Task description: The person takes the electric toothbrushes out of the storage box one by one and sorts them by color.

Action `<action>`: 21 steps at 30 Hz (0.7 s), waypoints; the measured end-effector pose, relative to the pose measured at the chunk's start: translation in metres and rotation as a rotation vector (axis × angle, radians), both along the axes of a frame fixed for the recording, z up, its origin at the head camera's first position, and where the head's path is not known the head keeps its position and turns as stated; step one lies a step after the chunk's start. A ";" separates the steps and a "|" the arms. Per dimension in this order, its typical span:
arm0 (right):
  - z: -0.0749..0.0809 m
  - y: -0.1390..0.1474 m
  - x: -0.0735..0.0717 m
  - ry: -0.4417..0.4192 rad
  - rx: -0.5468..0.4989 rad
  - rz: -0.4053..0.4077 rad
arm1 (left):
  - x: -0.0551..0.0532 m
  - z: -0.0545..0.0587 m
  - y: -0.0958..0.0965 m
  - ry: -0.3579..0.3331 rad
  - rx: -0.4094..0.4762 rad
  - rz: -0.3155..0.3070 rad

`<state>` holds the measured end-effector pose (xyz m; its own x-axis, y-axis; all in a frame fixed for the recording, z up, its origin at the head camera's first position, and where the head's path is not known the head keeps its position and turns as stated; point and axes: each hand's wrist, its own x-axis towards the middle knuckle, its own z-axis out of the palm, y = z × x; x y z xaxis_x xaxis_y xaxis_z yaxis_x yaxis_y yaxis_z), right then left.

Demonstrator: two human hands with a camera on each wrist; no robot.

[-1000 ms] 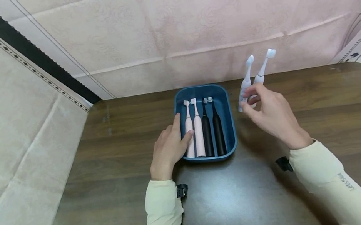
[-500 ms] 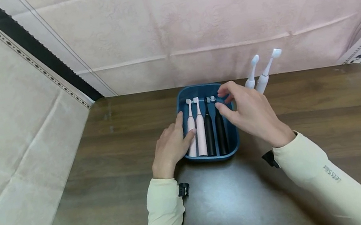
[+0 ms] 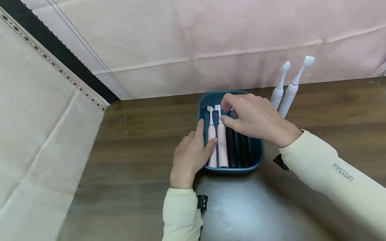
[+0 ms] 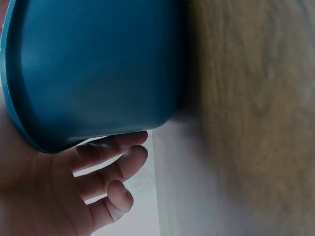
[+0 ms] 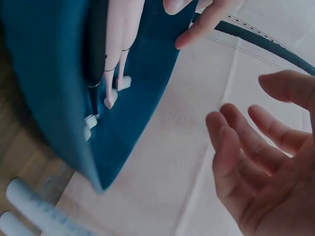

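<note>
Blue plastic bin (image 3: 257, 148) near the far edge of the wooden table (image 3: 124, 189): it could skid or tip if the left hand (image 3: 189, 158) bears down unevenly, since that hand alone steadies it, clasping the left wall with the thumb over the rim and the other fingers outside. The right hand (image 3: 254, 118) hangs over the bin's right half, thumb and forefinger parted, with nothing in its grasp; whether a fingertip touches anything below cannot be told. Close behind it, two white electric toothbrushes (image 3: 289, 100) stand on their bases to the right of the bin, so a careless backward sweep could topple them. Inside, two pale pink electric toothbrushes (image 3: 222, 147) and two black electric toothbrushes (image 3: 244, 152) sit so close together that a pinch on one could snag its neighbour. The bin is deep, smooth and round-cornered, with a narrow lip. White handles carry faint bluish print, too blurred to read; the pink ones look plain, with a thin dark ring below the neck; the black ones are partly hidden by the right hand. Smallest are the pink pair's white bristle heads (image 5: 124, 82).
</note>
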<state>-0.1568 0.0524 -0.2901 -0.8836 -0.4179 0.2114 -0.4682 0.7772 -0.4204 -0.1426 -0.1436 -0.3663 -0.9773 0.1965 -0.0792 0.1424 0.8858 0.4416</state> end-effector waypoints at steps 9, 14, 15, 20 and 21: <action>-0.003 -0.027 -0.025 -0.172 0.161 0.044 | 0.000 -0.001 -0.001 0.018 -0.010 -0.019; -0.011 -0.038 -0.035 -0.221 0.159 0.042 | 0.001 0.000 -0.002 0.025 -0.032 -0.038; -0.012 -0.040 -0.037 -0.233 0.163 0.037 | 0.000 0.000 -0.002 0.024 -0.036 -0.038; -0.020 -0.047 -0.046 -0.294 0.185 0.011 | 0.001 0.000 -0.002 0.011 -0.045 -0.030; -0.022 -0.047 -0.047 -0.305 0.191 0.005 | 0.001 0.000 -0.002 0.010 -0.043 -0.029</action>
<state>-0.2041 0.0050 -0.3119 -0.8917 -0.4293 -0.1438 -0.3480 0.8531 -0.3888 -0.1421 -0.1455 -0.3659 -0.9721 0.2209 -0.0788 0.1719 0.8996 0.4015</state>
